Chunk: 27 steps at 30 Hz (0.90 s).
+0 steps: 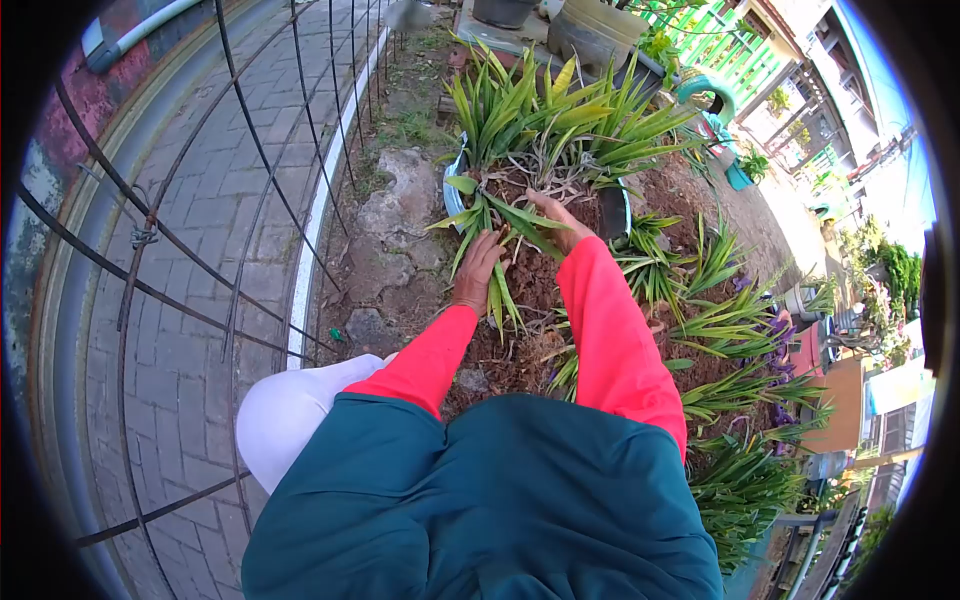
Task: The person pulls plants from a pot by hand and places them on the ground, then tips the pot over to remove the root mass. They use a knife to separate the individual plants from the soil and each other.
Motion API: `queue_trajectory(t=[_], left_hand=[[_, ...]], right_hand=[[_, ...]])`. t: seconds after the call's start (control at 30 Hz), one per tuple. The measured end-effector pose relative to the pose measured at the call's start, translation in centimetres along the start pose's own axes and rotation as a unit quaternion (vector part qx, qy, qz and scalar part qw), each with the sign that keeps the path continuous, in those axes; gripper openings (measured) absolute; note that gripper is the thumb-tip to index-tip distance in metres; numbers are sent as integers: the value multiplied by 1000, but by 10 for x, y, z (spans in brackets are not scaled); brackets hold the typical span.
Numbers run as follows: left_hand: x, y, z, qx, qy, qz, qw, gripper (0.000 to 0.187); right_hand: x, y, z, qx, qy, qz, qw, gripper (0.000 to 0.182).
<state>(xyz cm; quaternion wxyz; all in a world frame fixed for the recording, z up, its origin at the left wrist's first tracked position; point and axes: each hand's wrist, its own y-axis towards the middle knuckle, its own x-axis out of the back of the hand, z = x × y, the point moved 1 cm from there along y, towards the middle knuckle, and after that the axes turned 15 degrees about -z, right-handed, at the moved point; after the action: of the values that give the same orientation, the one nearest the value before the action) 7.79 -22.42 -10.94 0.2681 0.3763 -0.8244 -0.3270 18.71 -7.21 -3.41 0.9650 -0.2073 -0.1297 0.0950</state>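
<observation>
A small green leafy plant [490,212] stands in brown soil [525,285] at the front of a light-blue-edged planter [452,190]. My left hand [480,272] lies against the low leaves on its near left side, fingers stretched and apart. On the other side, my right hand [562,222] reaches in with its fingers extended by the dry leaves [565,183]; leaves partly cover the fingertips. Neither hand visibly grips anything. Behind them grows a thick clump of long, yellow-green leaves [560,115].
Bent black wire fencing [240,290] runs along the left, over a paved path [190,350]. A flat stone [400,195] lies left of the planter. More leafy plants [720,330] line the bed at right, and large pots [595,35] stand at the back.
</observation>
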Motion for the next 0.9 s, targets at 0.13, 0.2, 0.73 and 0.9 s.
queue_trajectory(t=[0.13,0.2,0.73,0.9], left_hand=[[2,-17,5,-10,29,21,999,52],[15,-17,-9,65,-54,5,996,67],[-19,126,124,335,-32,-65,939,40],[-76,115,209,293,-60,97,949,44]], right_hand=[[-41,-56,-12,-5,-44,103,994,58],[-52,-29,-48,-4,-17,44,999,67],[-74,-64,-56,-243,262,141,923,19],[-83,-67,-59,-343,364,132,856,23]])
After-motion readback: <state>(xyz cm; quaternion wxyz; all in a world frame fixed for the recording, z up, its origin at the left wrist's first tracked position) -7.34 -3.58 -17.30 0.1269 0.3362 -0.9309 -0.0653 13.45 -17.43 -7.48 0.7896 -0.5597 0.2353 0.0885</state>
